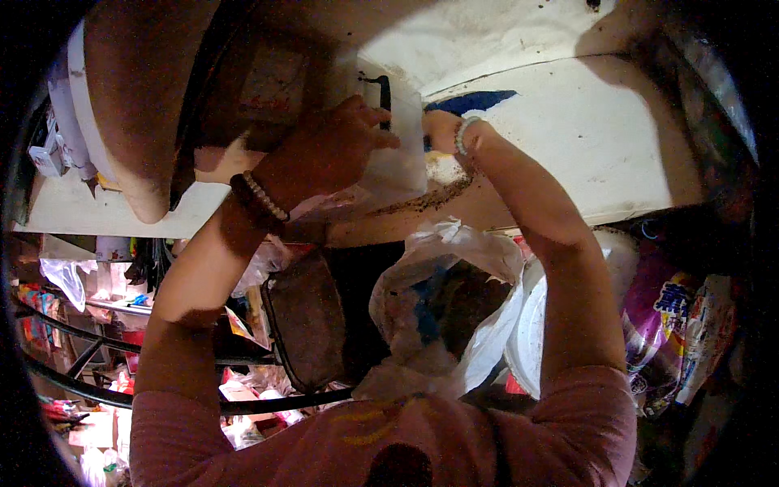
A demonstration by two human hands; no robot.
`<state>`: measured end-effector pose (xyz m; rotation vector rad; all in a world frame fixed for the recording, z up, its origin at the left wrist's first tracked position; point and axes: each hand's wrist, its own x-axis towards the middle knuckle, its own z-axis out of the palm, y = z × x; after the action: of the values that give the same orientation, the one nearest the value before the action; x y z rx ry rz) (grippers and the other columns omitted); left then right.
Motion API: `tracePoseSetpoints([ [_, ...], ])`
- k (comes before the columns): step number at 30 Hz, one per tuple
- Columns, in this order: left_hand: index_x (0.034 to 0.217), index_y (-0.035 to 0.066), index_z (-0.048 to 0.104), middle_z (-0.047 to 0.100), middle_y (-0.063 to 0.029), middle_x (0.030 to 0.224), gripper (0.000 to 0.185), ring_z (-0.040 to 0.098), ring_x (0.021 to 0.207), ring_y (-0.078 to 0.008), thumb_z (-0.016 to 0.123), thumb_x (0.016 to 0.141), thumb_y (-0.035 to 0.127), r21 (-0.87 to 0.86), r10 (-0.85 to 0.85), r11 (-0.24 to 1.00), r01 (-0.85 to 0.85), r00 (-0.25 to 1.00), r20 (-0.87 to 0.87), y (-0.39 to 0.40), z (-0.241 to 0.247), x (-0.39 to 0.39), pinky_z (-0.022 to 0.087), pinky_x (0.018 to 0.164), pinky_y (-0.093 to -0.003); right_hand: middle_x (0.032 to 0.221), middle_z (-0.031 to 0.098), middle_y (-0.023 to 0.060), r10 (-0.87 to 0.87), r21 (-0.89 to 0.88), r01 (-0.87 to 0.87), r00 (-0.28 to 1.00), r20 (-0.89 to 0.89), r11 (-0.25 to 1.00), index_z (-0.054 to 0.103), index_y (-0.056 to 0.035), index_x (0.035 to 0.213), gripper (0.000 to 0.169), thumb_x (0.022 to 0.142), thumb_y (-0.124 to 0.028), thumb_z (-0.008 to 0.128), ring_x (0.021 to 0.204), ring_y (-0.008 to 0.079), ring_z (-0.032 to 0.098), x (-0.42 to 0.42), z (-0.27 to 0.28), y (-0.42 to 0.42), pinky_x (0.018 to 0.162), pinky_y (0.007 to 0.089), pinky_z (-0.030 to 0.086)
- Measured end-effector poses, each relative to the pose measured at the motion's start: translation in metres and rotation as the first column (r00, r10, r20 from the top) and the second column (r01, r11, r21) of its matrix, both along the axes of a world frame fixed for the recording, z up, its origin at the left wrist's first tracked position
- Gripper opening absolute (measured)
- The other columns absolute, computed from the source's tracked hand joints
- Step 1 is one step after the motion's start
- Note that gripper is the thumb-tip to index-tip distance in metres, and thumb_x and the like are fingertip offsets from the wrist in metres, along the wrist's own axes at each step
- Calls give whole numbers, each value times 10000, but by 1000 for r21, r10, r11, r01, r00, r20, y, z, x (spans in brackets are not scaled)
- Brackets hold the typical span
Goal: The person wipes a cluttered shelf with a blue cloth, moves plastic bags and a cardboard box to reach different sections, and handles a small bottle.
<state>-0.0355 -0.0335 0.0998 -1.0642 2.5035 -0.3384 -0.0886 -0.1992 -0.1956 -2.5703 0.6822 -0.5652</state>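
A translucent plastic container (401, 164) with a dark strip along its top stands on the pale surface between my hands. My left hand (341, 143), in shadow and with a bead bracelet at the wrist, reaches over its left side, with fingertips at the dark strip; the grip is unclear. Against the container's right side is my right hand (442, 131), wearing a pale bead bracelet, its fingers mostly hidden. A dark blue piece (471, 102) lies just beyond it. Dark crumbs (447, 195) are scattered near the surface's front edge.
Below the edge, a plastic bag (450, 243) hangs with its mouth spread. A dark, edged cushion-like object (307, 322) is left of it. Purple printed packages (657, 322) stand at the right. Black metal rails (91, 389) cross the lower left. A large rounded object (137, 109) rises at the upper left.
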Motion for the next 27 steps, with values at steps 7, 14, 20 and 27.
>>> tracePoseSetpoints([
  [7, 977, 146, 659, 584, -75, 1102, 321, 523, 974, -263, 568, 694, 24, -43, -77, 996, 79, 996, 35, 3, -8, 32, 468, 858, -355, 811, 665, 138, 247, 470, -333, 940, 237, 817, 688, -30, 795, 359, 537, 127, 496, 780, 242, 621, -91, 61, 48, 715, 300, 478],
  [14, 976, 128, 654, 577, -92, 1116, 324, 522, 996, -272, 578, 680, 19, -12, -53, 999, 52, 998, -33, 7, -6, 28, 467, 861, -355, 1002, 662, 125, -104, 326, -236, 645, 757, 915, 657, -35, 969, 365, 656, 122, 556, 945, 233, 620, -89, 68, 15, 862, 321, 477],
  [20, 1066, 132, 617, 533, -106, 1205, 423, 491, 1063, -303, 523, 682, -19, 74, 33, 997, -37, 998, 49, 11, -2, 29, 409, 945, -407, 1015, 638, 161, -89, 125, 72, 988, 129, 990, 620, -63, 1061, 325, 748, -151, 630, 926, 305, 617, 31, 40, 29, 793, 349, 493],
  [27, 922, 105, 682, 615, -48, 1069, 267, 535, 998, -257, 555, 700, 32, -13, -91, 996, 91, 995, -32, 6, -15, 48, 472, 844, -356, 1102, 627, 120, 32, 521, -171, 964, 265, 836, 676, -88, 982, 253, 845, -272, 571, 978, 275, 601, 26, 24, 64, 885, 354, 459],
])
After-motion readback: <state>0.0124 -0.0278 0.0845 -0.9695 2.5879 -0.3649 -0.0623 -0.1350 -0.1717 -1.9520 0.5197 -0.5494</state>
